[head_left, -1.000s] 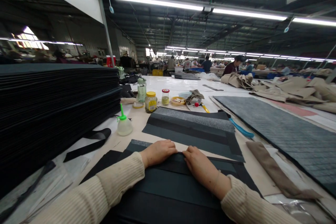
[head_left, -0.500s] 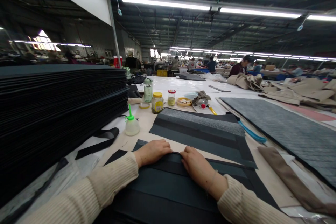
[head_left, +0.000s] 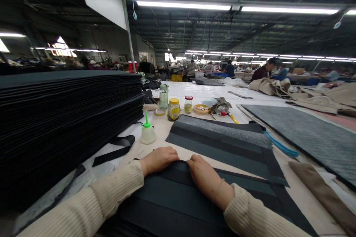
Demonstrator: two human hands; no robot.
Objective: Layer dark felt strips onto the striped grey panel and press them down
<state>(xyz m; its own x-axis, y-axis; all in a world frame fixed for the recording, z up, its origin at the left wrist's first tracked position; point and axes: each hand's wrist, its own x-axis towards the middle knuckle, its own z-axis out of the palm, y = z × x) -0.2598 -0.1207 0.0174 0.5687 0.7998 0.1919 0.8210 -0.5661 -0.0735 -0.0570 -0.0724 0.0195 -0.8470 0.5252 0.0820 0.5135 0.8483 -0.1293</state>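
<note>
Black and deep green cloth sheets rise in a tall stack point(head_left: 69, 118) left of the squeeze bottle point(head_left: 148, 134), and a looped black strip point(head_left: 114, 156) lies between stack and bottle. If that strip caught on the left sleeve point(head_left: 80, 202), it could be dragged across the work.

Just nearer the wearer than the bottle, and slightly to its right, the left hand point(head_left: 159, 160) rests with fingers narrow and curled over the far edge of a dark panel point(head_left: 172, 190); its thumb is hidden, so I cannot tell pinch from press. A careless outward swing of this wrist could knock the upright bottle over and, if it holds liquid, stain the cloth.

The panel itself lies nearer the wearer than the bottle and spreads to its right. Its edge bows between the hands, so uneven pulling could pucker or skew it.

Farther right of the bottle, the right hand point(head_left: 207, 177) has its fingers bunched at the same edge; whether they grip it, I cannot tell. Pressure from its forearm could shift the cloth beneath.

Beyond that hand, right of the bottle, lies a banded piece point(head_left: 222, 144); a forward push could nudge it askew. Still farther right of the bottle is a blue strip point(head_left: 280, 147).
</note>
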